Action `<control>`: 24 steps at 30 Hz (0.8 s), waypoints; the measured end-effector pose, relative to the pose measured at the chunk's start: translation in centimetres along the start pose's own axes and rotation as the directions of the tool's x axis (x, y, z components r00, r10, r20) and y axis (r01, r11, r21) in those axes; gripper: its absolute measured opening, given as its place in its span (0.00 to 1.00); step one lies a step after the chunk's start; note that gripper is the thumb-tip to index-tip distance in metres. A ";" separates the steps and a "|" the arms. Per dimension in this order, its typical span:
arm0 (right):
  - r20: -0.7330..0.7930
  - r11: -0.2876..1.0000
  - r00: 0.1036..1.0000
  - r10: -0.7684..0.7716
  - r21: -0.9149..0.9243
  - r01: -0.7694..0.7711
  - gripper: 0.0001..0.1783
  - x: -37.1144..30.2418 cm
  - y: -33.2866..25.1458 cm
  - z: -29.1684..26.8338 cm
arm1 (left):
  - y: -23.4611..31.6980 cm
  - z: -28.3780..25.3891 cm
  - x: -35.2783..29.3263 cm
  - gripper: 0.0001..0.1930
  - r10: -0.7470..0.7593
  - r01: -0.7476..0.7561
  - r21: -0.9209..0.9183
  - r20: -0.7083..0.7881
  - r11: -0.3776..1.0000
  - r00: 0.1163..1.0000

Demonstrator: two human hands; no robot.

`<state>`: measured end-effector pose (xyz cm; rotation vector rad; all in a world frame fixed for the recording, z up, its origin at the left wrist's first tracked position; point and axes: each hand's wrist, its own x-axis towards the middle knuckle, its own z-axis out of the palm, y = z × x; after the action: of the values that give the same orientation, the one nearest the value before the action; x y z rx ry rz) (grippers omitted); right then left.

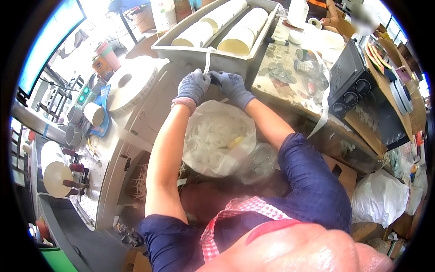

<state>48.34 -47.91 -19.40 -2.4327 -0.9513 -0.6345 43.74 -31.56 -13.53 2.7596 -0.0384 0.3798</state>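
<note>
Before the grey tray (233, 64), a white strip (208, 60) rises from pinching left fingers (199, 79) — right fingers (228, 79) beside, grip unclear.

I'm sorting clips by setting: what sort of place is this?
Probably a manufacturing workshop: there are white tubes in a grey trough, a large white roll, and a plastic bag of translucent pieces.

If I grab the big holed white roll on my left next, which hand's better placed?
Probably your left hand: it is nearer the white roll, while your right hand sits farther across.
</note>
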 end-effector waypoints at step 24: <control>0.265 0.486 0.836 0.480 0.714 -0.505 0.20 -7.3 2.9 5.4 | -7.5 5.7 -12.3 0.17 -0.088 0.522 -0.851 0.516 0.064 0.852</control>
<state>46.96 -50.49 -28.40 -1.7625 -0.3328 0.0541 33.91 -26.76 -24.56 1.2991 0.1793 -0.2465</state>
